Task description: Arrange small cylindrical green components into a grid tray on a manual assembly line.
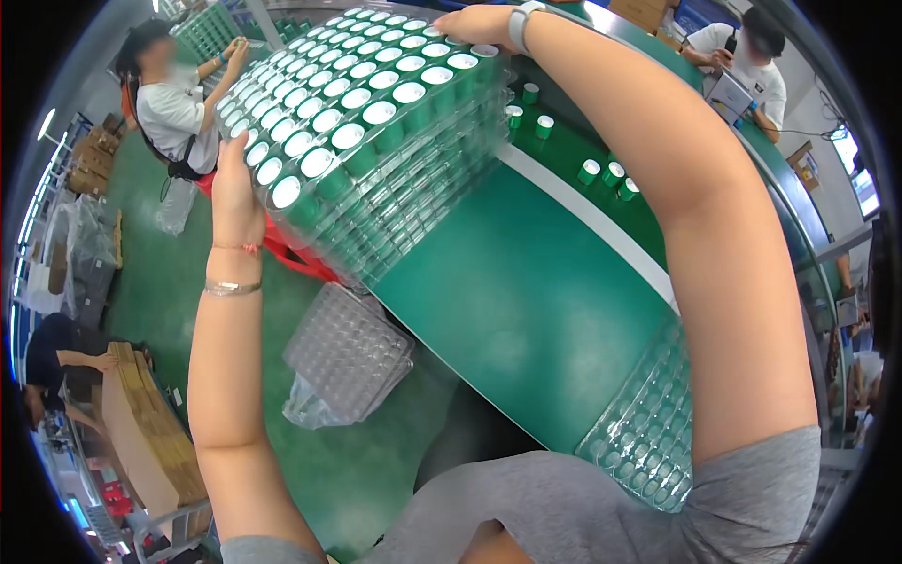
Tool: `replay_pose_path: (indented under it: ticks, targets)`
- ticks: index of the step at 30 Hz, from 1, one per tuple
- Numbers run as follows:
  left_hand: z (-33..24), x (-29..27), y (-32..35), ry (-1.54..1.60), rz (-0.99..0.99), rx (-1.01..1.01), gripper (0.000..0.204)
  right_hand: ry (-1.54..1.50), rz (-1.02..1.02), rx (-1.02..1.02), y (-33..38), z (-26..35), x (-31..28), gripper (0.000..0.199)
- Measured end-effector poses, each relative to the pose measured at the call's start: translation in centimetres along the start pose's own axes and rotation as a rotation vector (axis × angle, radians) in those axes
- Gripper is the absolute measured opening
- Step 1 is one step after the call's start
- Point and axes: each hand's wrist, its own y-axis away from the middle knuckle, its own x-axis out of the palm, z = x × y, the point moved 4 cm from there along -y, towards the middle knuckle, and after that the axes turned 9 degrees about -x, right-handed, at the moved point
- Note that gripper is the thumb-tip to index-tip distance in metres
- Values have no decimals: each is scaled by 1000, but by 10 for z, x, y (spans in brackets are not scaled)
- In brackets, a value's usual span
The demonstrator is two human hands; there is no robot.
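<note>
My left hand (237, 183) grips the near left edge of a clear plastic tray (434, 101), thumb up against its side. At the tray's far right edge, my right hand (477, 24) reaches over and holds on, its fingers partly hidden. Rows of green cylinders with white round tops (379, 113) fill this tray. Directly beneath it rises a stack of similar clear trays (413, 211), also showing green inside; whether the top tray touches the stack I cannot tell. The stack stands at the far left end of a green tabletop (507, 291).
An empty clear tray (639, 423) lies at the table's near right. Several loose green cylinders (589, 171) stand on a green strip behind a pale rail (583, 211). Stacked empty trays (348, 352) sit lower left, near a red stool (299, 252). Co-workers (174, 103) are around.
</note>
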Motion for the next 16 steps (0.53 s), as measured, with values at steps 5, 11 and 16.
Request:
replay_pose_path:
  ticks: [5,11,16]
  targets:
    - [2,19,8,-14,-30,-12,44,380,-81,-182,8,-25,-5,40]
    - [-1,19,10,9,78,-11,53,233,-367,77,41,-4,-25,46]
    - [-12,20,26,-67,-54,166,80,-101,-300,38,215,101,-56,47]
